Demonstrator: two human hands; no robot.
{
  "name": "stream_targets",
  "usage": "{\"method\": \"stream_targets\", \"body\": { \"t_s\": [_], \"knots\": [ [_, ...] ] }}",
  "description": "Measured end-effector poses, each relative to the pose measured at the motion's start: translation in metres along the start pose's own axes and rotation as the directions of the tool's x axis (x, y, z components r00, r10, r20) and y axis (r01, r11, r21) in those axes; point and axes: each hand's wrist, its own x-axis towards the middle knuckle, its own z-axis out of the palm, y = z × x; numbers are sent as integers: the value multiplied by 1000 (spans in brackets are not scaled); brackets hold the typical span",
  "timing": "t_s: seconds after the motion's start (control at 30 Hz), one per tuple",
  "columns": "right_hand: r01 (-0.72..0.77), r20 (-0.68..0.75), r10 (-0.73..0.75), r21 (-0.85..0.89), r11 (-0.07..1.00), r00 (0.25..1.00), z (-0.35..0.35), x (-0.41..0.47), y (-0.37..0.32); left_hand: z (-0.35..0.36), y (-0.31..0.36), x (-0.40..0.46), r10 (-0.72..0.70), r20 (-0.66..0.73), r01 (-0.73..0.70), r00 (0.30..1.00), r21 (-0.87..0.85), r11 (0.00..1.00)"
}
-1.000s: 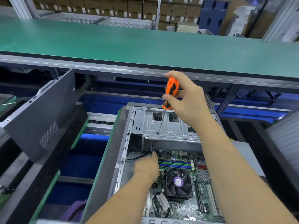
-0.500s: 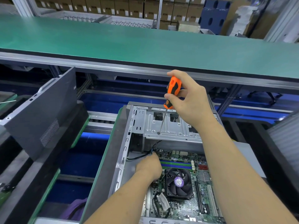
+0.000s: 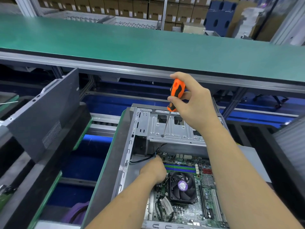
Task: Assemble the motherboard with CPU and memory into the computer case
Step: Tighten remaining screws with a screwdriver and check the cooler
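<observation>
The open computer case lay on a green-edged pallet on the blue conveyor line. Left of it, a dark side panel leaned on a neighbouring pallet. Beyond ran a bare green-topped bench

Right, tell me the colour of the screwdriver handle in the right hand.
Orange with black grip inlays, seen in the head view: screwdriver handle.

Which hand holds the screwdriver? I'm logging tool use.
The right hand grips the orange screwdriver above the case; the left hand reaches down by the motherboard's cables.
</observation>
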Motion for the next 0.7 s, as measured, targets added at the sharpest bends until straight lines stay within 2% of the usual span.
{"method": "stream_targets", "body": {
  "t_s": [0.7],
  "knots": [
    [-17, 7, 17, -12, 1000, 1000, 1, -1, 1, -1, 0, -2, 6, 3, -6, 1000, 3, 1000]
  ]
}}
